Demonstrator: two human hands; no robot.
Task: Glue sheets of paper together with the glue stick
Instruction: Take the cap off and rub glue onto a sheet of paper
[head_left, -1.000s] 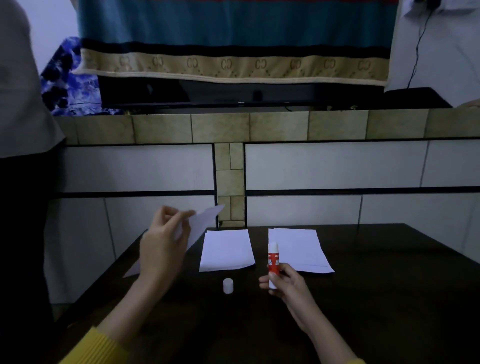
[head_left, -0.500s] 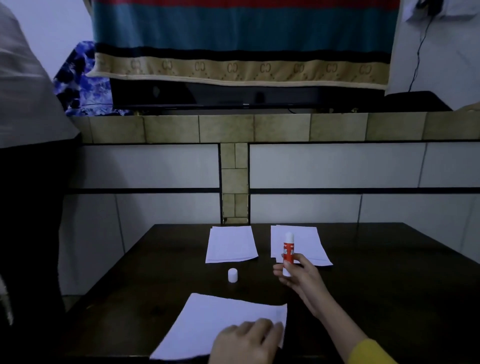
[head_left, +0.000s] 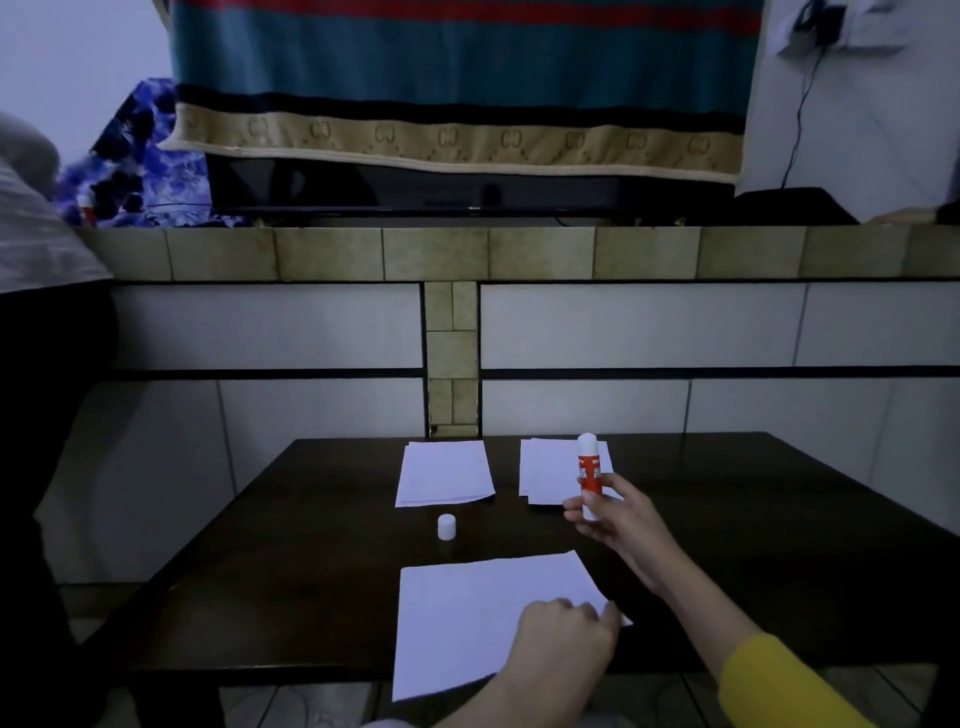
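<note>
Head view: right hand (head_left: 615, 525) grips the uncapped glue stick (head_left: 589, 474) upright beyond the near sheet (head_left: 467, 613); left hand (head_left: 563, 647), fingers curled, presses that sheet.

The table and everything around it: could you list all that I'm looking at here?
near sheet: one, white, front of table, overhanging its near edge
paper stacks: two, white, far side, left stack and right stack
cap: one, white, upright between left stack and near sheet
glue stick: one, white and red, uncapped, held upright
table: one, dark wood
hanging cloth: one, teal, red, beige, above tiled ledge
left hand: rests on near sheet, fingers curled
right hand: grips glue stick, yellow sleeve
</note>
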